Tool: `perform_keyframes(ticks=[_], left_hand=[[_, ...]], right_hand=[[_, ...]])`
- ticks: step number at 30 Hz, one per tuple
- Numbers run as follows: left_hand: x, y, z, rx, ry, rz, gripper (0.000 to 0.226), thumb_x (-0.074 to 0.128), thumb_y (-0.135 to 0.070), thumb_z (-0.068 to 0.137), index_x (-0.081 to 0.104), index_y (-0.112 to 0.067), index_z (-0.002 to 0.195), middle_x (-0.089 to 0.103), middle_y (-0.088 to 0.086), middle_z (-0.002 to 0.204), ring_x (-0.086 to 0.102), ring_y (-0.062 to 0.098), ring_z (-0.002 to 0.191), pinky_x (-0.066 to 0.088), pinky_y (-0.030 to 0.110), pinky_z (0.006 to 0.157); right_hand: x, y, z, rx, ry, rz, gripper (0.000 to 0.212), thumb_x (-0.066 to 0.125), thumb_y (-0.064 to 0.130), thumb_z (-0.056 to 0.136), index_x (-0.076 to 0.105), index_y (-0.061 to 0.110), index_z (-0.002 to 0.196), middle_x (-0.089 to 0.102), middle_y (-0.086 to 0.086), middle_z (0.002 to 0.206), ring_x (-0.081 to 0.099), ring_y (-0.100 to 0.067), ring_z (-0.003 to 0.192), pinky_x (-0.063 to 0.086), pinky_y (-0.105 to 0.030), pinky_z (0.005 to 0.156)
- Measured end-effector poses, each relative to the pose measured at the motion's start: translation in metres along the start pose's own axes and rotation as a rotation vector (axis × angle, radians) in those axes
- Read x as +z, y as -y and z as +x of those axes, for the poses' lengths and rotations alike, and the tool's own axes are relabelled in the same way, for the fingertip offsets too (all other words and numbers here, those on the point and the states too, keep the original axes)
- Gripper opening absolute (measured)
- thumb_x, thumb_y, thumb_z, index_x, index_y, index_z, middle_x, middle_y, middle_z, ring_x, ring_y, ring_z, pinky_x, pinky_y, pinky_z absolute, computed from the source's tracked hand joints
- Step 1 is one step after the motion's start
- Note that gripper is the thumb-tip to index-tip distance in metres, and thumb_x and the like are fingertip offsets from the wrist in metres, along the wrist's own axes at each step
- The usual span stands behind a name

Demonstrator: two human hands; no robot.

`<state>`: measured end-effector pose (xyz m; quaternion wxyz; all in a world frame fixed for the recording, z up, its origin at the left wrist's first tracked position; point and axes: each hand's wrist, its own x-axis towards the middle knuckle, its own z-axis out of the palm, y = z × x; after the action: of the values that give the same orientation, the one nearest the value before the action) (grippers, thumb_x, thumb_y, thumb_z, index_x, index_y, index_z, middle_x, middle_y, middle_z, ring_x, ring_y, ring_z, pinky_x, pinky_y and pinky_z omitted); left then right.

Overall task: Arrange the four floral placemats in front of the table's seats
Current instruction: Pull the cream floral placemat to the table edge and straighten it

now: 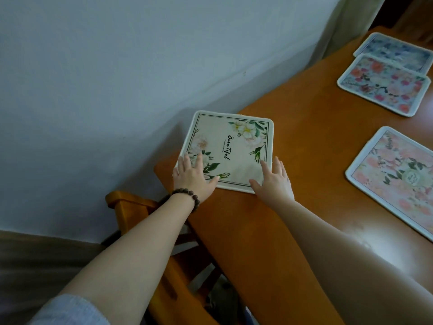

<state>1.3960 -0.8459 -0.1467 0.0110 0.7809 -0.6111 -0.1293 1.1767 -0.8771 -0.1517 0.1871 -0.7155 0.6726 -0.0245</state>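
Four mats: all lie on the wooden surface [304,141]; the cream placemat [230,151] is under both hands at the far-left corner, its far edge jutting past the surface's rim toward the wall.
Other mats: pink placemat [398,177] at right, red-flowered placemat [384,85] beyond it, blue placemat [396,51] furthest, its near edge apparently touched or overlapped by the red one.
Left hand [191,178]: fingers straight, spread flat on the mat's near-left corner.
Right hand [274,178]: fingers straight, flat on the near-right corner.
Grip: neither hand pinches anything; both press.
Seat: a wooden chair [131,209] stands below this corner.
Risk: overhang may tip the mat off; uneven pressure could leave it skewed.
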Motion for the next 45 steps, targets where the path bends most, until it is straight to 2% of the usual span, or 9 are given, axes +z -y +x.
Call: perform_keyframes(ticks=[5,12,16,20,32,45], left_hand=[[0.028,0.016,0.044,-0.072,-0.004,-0.014,0.103,0.031,-0.085,0.074,-0.01,-0.029,0.15,-0.011,0.017,0.158,-0.008,0.036,0.144,0.005,0.054,0.114],[0.052,0.02,0.067,-0.17,0.046,0.022,0.115,0.02,-0.095,0.062,-0.011,-0.028,0.15,-0.008,0.022,0.157,-0.008,0.042,0.143,0.0,0.057,0.112],[0.055,0.019,0.065,-0.155,-0.001,-0.011,0.114,0.028,-0.093,0.065,-0.004,-0.026,0.151,-0.001,0.024,0.157,-0.004,0.042,0.143,0.004,0.054,0.114],[0.058,0.018,0.056,-0.133,0.012,-0.027,0.115,0.029,-0.093,0.065,-0.006,-0.025,0.151,-0.004,0.025,0.156,-0.005,0.038,0.144,0.004,0.048,0.115],[0.064,-0.007,-0.012,-0.049,0.139,-0.021,0.12,0.029,-0.093,0.063,-0.016,-0.024,0.15,-0.017,0.026,0.154,-0.015,0.038,0.143,-0.004,0.046,0.115],[0.071,-0.017,-0.105,0.022,0.283,0.057,0.124,0.031,-0.093,0.063,-0.023,-0.021,0.147,-0.023,0.028,0.151,-0.02,0.041,0.141,-0.004,0.048,0.114]], right_hand=[[0.029,-0.004,0.041,0.007,-0.015,-0.029,0.08,0.04,0.068,0.087,0.007,0.034,0.151,-0.017,-0.005,0.159,-0.017,-0.025,0.145,-0.002,-0.047,0.116],[0.052,-0.002,0.063,0.005,-0.023,-0.069,0.084,0.025,0.076,0.085,0.004,0.03,0.152,-0.013,-0.006,0.16,-0.019,-0.03,0.144,-0.01,-0.045,0.115],[0.054,0.002,0.06,0.018,-0.045,-0.038,0.082,0.028,0.072,0.087,0.006,0.028,0.153,-0.006,-0.004,0.161,-0.018,-0.03,0.144,-0.008,-0.043,0.114],[0.052,0.001,0.055,0.035,-0.023,-0.017,0.082,0.031,0.071,0.088,0.006,0.029,0.153,-0.006,-0.001,0.161,-0.017,-0.029,0.144,-0.003,-0.043,0.116],[0.047,-0.036,-0.02,0.102,0.026,-0.005,0.081,0.031,0.07,0.089,0.005,0.029,0.153,-0.008,-0.001,0.161,-0.02,-0.028,0.144,-0.001,-0.045,0.118],[0.063,-0.066,-0.127,0.18,0.057,-0.016,0.082,0.027,0.072,0.088,-0.001,0.031,0.152,-0.014,-0.001,0.159,-0.025,-0.027,0.142,-0.008,-0.042,0.115]])
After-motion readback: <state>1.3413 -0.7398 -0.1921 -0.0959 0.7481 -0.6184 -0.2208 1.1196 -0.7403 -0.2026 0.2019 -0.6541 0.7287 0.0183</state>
